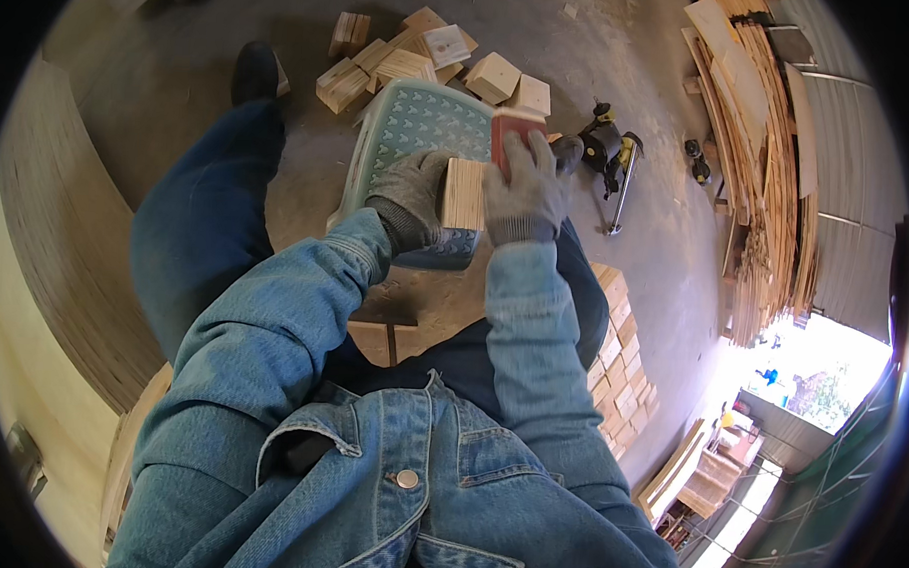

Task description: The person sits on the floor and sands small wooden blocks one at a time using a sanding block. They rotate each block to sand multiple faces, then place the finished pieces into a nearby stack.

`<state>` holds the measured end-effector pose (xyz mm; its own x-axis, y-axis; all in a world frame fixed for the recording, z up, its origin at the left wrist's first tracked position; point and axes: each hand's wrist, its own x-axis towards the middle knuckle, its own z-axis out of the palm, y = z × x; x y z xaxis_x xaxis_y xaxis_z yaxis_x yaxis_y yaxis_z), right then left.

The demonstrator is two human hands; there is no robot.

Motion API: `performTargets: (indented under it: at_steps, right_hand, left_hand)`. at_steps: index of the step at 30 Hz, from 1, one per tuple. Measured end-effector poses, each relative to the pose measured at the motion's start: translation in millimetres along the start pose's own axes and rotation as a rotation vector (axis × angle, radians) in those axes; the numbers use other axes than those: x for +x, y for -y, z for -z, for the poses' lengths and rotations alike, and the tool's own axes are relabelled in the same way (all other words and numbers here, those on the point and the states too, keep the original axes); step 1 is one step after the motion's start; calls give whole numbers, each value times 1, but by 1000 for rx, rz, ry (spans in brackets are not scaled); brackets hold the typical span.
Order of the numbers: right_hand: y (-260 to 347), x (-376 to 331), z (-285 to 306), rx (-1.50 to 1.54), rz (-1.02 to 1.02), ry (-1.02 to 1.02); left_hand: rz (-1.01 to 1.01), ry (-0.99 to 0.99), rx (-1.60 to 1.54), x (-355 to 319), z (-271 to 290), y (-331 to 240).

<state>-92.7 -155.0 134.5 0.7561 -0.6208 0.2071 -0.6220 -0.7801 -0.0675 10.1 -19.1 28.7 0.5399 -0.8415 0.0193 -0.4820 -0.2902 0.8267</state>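
The left hand [410, 190], in a grey glove, wraps around the left side of a wood block [465, 193], fingers curled shut on it. The right hand [526, 191], also gloved, presses a red sanding block [511, 128] onto the wood block's right side; its fingers lie close together over the pad, closed on it. The wood block sits between both hands, held just above a pale green plastic stool [410, 127] whose patterned seat shows beyond the left hand.

Past the fingertips, further out on the concrete floor [625, 280], lies a scatter of cut blocks [382, 61]. To the right of the right hand, near it, rests a black and yellow power tool [605, 147]. Below the right forearm, a neat stack of blocks [617, 375] runs along the floor. Well right of the hands, thin boards [764, 175] lean in a pile. The person wears a denim jacket [369, 451].
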Motion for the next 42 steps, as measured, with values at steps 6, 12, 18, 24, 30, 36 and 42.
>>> performTargets:
  at_steps: [6,12,18,24,30,36,42]
  right_hand:
    - [-6,12,-4,48,-37,34]
    - [-1,-97,31,118,37,64]
    - [-2,-130,36,174,84,90]
    - [21,-38,16,144,101,114]
    - [26,22,-3,27,27,144]
    - [22,-66,25,154,114,52]
    - [16,-138,48,129,144,102]
  left_hand:
    - [162,82,83,-3,8,-23]
    - [-2,69,93,2,3,-9]
    - [71,120,92,3,5,-19]
    - [-5,-12,48,5,-17,15]
    - [34,14,17,4,-12,2]
    - [9,-20,19,0,-6,-2]
    - [-13,26,85,4,-12,4]
